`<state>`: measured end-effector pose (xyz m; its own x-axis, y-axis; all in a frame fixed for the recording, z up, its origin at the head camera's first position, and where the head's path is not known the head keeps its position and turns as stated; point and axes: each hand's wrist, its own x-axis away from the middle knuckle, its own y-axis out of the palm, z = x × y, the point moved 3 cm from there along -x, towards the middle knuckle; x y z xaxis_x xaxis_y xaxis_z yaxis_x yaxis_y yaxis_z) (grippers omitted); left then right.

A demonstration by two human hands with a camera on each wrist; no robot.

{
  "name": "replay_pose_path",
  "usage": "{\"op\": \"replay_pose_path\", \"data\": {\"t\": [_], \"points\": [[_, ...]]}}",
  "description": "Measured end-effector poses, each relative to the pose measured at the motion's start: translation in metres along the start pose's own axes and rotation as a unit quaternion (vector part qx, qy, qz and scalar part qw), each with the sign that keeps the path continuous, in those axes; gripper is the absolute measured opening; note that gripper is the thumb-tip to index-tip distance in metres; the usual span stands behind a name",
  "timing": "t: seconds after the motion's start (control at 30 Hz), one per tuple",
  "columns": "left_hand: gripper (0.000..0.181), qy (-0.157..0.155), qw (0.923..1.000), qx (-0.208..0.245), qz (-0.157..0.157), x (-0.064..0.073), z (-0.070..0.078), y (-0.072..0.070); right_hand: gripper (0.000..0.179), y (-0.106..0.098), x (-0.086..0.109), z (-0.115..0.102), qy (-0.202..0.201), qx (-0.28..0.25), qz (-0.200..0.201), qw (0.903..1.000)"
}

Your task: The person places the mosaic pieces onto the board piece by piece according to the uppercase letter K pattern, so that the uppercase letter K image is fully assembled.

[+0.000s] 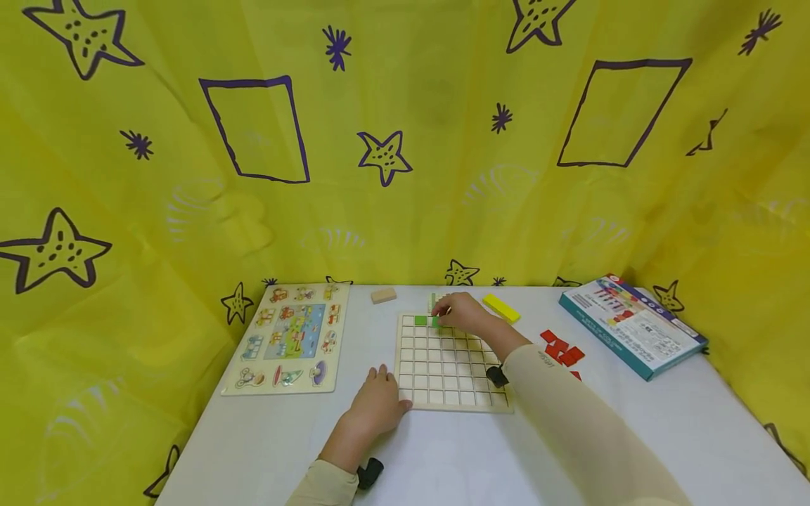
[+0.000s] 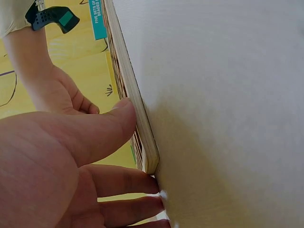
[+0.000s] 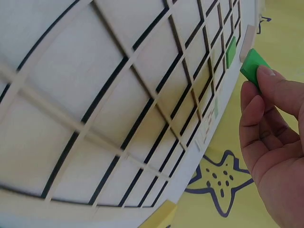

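Note:
A wooden grid board (image 1: 452, 379) lies on the white table, divided into square cells by raised strips. My right hand (image 1: 465, 314) pinches a green square tile (image 3: 254, 65) between thumb and fingers, over the board's far edge. One green tile (image 1: 420, 320) sits in a far-row cell just left of that hand. At the near left corner, my left hand (image 1: 376, 402) steadies the board. Its thumb lies against the near edge, while the other fingers stretch along the left side, as the left wrist view shows.
Left of the board lies a picture puzzle (image 1: 294, 334). Behind are a plain wooden block (image 1: 383, 295), a yellow block (image 1: 502, 308) and pale green pieces (image 1: 434, 301), partly covered by my right hand. Several red tiles (image 1: 571, 356) and a teal-edged box (image 1: 633, 323) lie at right.

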<state>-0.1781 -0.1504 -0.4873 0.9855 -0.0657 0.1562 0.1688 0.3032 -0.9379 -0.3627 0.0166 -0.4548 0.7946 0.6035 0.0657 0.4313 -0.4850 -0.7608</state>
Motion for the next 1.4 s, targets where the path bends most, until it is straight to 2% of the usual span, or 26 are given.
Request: {"op": "replay_pose_path", "data": {"t": [0.27, 0.43, 0.7, 1.4], "points": [[0.070, -0.002, 1.0000, -0.005, 0.000, -0.001, -0.001, 0.000, 0.014, 0.014, -0.014, -0.003, -0.012, -0.007, -0.004, 0.9999], [0.070, -0.001, 1.0000, -0.006, 0.000, 0.000, -0.001, 0.000, 0.012, 0.021, -0.016, -0.005, -0.001, -0.010, -0.004, 0.9999], [0.070, 0.003, 0.9999, -0.013, 0.003, -0.002, -0.001, 0.001, 0.010, 0.031, -0.021, -0.008, -0.005, -0.007, 0.003, 1.0000], [0.070, 0.009, 0.9996, -0.023, 0.013, 0.000, 0.000, 0.000, 0.010, 0.041, -0.023, -0.009, 0.008, 0.016, 0.011, 0.9998]]}}
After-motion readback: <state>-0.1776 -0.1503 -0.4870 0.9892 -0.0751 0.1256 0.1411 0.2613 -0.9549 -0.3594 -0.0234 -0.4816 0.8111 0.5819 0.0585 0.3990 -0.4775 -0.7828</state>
